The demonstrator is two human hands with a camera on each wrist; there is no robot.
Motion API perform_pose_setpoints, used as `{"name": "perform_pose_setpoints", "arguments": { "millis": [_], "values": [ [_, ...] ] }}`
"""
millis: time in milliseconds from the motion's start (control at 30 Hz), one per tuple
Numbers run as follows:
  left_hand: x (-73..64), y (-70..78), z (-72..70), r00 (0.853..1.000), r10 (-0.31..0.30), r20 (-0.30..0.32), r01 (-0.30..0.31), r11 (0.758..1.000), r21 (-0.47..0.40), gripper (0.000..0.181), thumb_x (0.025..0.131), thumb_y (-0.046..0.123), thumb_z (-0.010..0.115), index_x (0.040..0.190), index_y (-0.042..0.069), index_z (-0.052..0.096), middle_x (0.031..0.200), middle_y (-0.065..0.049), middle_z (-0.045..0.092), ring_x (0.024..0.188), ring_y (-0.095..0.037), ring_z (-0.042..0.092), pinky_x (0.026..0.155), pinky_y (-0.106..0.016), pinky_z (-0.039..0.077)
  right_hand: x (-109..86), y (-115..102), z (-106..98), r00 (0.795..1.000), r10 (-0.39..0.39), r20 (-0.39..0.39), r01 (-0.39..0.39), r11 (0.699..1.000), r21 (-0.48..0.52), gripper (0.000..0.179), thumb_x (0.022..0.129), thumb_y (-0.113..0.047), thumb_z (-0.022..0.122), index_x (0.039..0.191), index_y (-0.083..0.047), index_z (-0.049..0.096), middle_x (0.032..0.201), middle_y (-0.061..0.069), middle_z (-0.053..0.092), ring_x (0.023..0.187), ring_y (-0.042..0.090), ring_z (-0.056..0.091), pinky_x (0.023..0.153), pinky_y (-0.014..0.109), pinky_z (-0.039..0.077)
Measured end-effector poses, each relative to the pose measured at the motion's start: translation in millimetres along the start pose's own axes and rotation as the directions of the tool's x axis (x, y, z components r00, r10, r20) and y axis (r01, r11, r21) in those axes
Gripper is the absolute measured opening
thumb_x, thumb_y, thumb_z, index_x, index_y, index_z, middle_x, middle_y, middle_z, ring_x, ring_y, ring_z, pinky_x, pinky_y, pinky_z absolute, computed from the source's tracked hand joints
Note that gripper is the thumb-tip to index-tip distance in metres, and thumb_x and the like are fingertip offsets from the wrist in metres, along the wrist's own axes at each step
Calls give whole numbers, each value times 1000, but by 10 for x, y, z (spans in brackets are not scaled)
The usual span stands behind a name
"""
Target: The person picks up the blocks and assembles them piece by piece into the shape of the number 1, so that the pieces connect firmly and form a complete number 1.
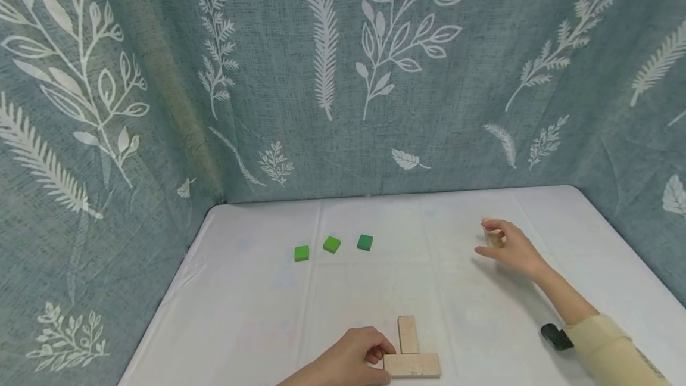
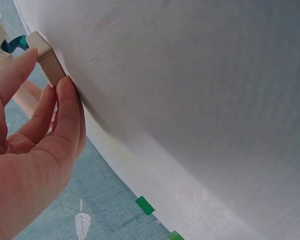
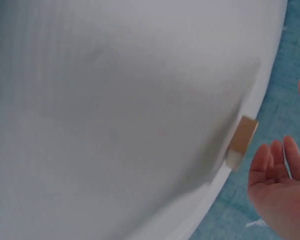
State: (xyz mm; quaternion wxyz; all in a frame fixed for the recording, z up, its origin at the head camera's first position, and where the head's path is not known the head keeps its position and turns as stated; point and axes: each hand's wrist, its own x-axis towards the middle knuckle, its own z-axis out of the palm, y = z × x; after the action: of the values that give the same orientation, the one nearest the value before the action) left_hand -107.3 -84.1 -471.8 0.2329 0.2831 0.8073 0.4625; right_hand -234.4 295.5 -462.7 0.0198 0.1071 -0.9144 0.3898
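Observation:
In the head view, my left hand [image 1: 358,357] holds the left end of a pale wooden block [image 1: 411,366] lying crosswise near the front of the table. The left wrist view shows the thumb and fingers pinching the end of that block [image 2: 51,65]. A second wooden block [image 1: 408,335] lies lengthwise behind it, its near end against the first one's back edge. Far to the right, my right hand [image 1: 511,249] reaches over another wooden block [image 1: 495,238], thumb and fingers spread around it. A gap separates this block [image 3: 242,141] from the fingers [image 3: 260,162] in the right wrist view.
Three small green blocks, one light green [image 1: 302,253], a middle one [image 1: 332,245] and a darker one [image 1: 365,242], sit toward the back of the white table [image 1: 375,290]. A black device [image 1: 556,337] is by the right sleeve [image 1: 605,344]. Blue-grey leaf-patterned cloth [image 1: 268,76] surrounds the table.

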Motion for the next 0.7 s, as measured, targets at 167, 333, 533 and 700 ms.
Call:
{"name": "perform_pose_setpoints", "arguments": {
  "millis": [167,333,533,700],
  "values": [
    [-2,7,-9,1000,0,-1,0,1000,-1,27,76,4,73,103,5,69,87,14,53,79,3,48,75,-17,46,45,51,-65,998,57,-4,-57,997,-53,73,85,-26,76,139,8,40,134,31,42,112,44,40,81,55,43],
    [-1,21,-22,1000,12,-5,-12,1000,19,27,76,4,73,103,6,69,86,15,53,79,3,49,74,-16,46,86,100,-110,994,107,32,-104,991,-79,82,83,-28,77,141,10,35,135,34,36,116,49,38,87,62,39],
    [-1,23,-33,1000,16,10,-16,1000,6,27,77,4,72,104,4,69,87,15,52,79,4,48,75,-16,46,104,152,-124,990,132,57,-126,987,-98,88,81,-27,79,141,15,30,135,38,35,118,55,38,95,65,36],
    [-8,22,-41,1000,8,13,-8,1000,-12,27,77,4,72,103,4,69,86,15,51,79,4,47,74,-16,46,114,192,-151,985,152,80,-143,984,-109,92,81,-29,79,143,15,27,136,39,33,118,56,38,93,64,38]
  ]
}}
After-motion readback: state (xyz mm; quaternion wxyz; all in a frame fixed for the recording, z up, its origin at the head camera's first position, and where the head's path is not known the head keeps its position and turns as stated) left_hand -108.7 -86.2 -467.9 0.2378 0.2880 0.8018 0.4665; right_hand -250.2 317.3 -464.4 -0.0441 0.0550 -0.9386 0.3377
